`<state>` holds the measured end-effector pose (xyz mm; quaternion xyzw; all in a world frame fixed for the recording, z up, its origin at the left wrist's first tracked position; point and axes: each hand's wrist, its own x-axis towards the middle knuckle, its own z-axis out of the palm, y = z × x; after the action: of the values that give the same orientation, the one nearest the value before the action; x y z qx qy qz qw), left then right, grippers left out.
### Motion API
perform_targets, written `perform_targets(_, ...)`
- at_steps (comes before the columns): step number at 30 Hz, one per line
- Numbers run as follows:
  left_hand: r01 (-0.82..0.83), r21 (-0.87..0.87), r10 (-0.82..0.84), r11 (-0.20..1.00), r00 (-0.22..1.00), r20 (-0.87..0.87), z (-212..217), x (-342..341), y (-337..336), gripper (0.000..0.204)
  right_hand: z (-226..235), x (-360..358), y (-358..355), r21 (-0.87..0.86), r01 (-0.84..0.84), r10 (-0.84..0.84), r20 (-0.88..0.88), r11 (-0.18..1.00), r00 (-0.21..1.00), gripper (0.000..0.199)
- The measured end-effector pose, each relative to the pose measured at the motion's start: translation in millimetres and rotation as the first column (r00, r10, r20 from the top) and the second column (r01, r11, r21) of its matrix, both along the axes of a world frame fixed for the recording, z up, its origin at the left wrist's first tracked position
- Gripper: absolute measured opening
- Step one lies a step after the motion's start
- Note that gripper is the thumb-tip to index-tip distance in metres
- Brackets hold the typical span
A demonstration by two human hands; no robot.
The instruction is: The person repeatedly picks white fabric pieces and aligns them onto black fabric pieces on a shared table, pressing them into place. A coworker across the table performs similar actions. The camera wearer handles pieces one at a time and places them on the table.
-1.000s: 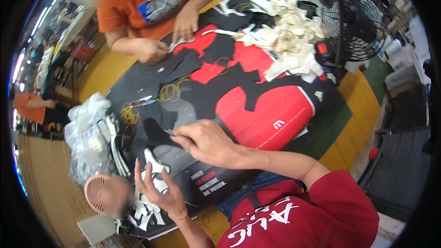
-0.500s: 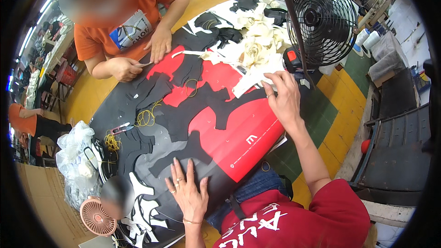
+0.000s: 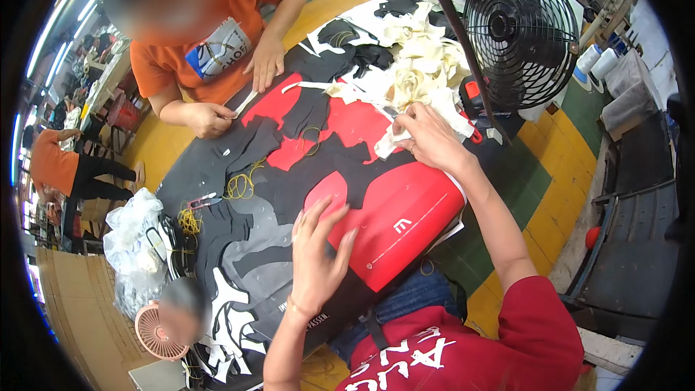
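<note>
Head view: the right hand [image 3: 428, 139] pinches a white piece [image 3: 386, 146] at the cream heap's [image 3: 420, 76] edge, its fingertip grip probably suiting limp material. The left hand [image 3: 316, 261], fingers loosely spread, holds nothing above the counter [image 3: 416, 199].

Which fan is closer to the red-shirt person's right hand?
The big black fan beside the cream pile. It's much nearer the right hand; the other fan is small, pink, and at the picture's lower left.
</note>
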<state>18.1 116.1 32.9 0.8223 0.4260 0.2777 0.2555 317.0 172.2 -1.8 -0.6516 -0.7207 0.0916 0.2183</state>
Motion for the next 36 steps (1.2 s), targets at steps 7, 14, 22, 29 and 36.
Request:
perform_targets(7,-0.055,0.137,0.069,0.989,0.992,-0.105,-30.2,91.9,98.6,0.025,-0.7,4.2,-1.1,0.028,0.000,0.003,-0.076,1.000,0.997,0.021)
perform_targets(14,-0.009,-0.021,0.005,1.000,0.986,-0.166,-45.4,107.5,118.1,0.021,-3.2,-1.0,-11.0,0.183,0.062,-0.027,-0.189,0.981,0.982,0.014)
perform_targets(22,0.115,-0.574,0.002,0.811,0.980,0.199,-16.8,92.5,108.8,0.023,26.1,-44.3,-65.4,0.259,0.113,-0.057,-0.214,0.959,0.975,0.014)
perform_targets(29,0.292,-0.709,0.122,0.642,0.874,0.470,-13.9,91.0,83.3,0.017,27.5,-61.6,-78.7,0.164,0.289,-0.266,-0.149,0.943,0.953,0.017)
perform_targets(36,0.225,-0.706,0.064,0.671,0.932,0.357,-12.9,85.7,74.4,0.016,25.6,-65.7,-89.2,0.079,0.356,-0.248,-0.580,0.931,0.776,0.036)
